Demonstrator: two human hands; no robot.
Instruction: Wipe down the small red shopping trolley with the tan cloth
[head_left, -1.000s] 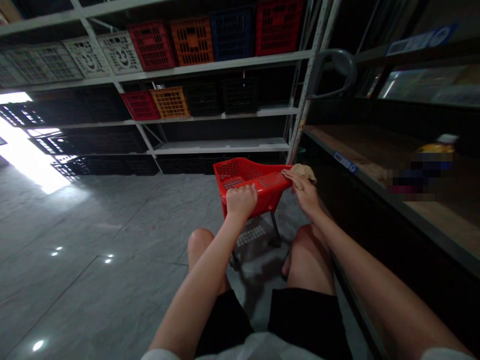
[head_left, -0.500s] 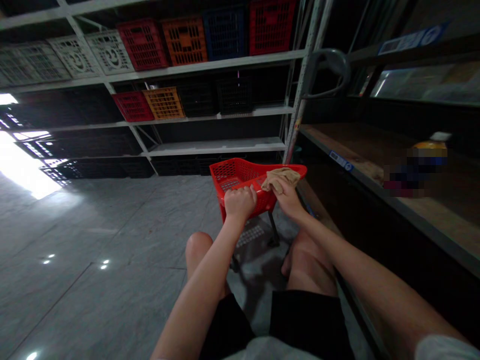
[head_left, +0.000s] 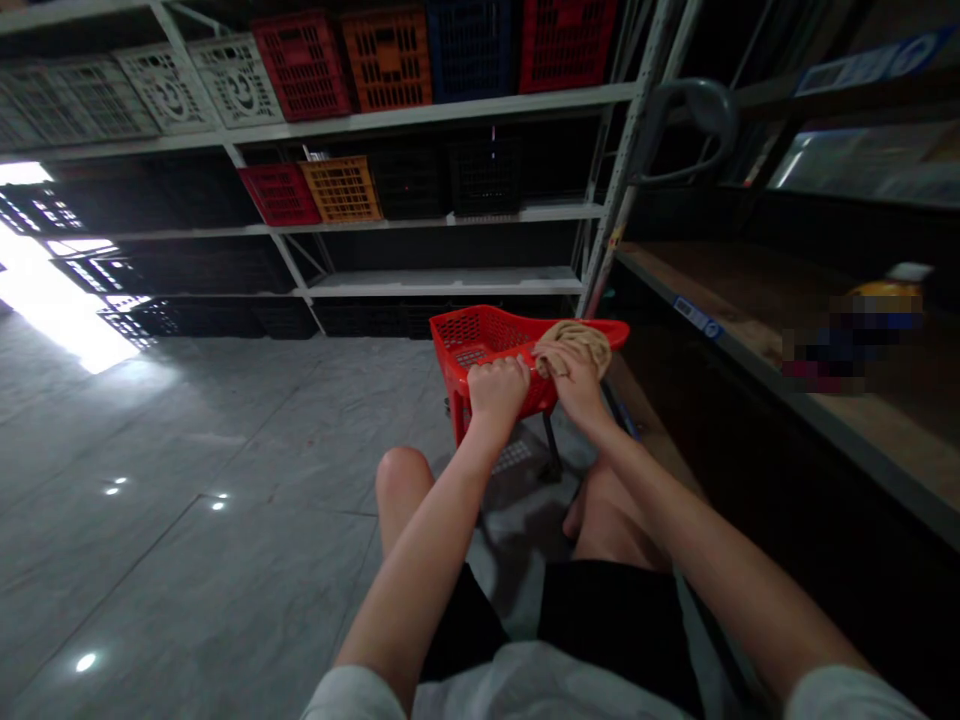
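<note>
Here, the red cart [head_left: 499,325] stands ahead at twelve o'clock. The left hand [head_left: 498,388] curls its fingers, pressed together, over the cart's near side; at its three o'clock, the right hand [head_left: 576,382], fingers close together, holds a tan cloth [head_left: 589,343] against the cart.

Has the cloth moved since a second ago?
Yes: judged against the white shelf post, the cloth under the right hand has moved left along the edge of the red cart.
</note>
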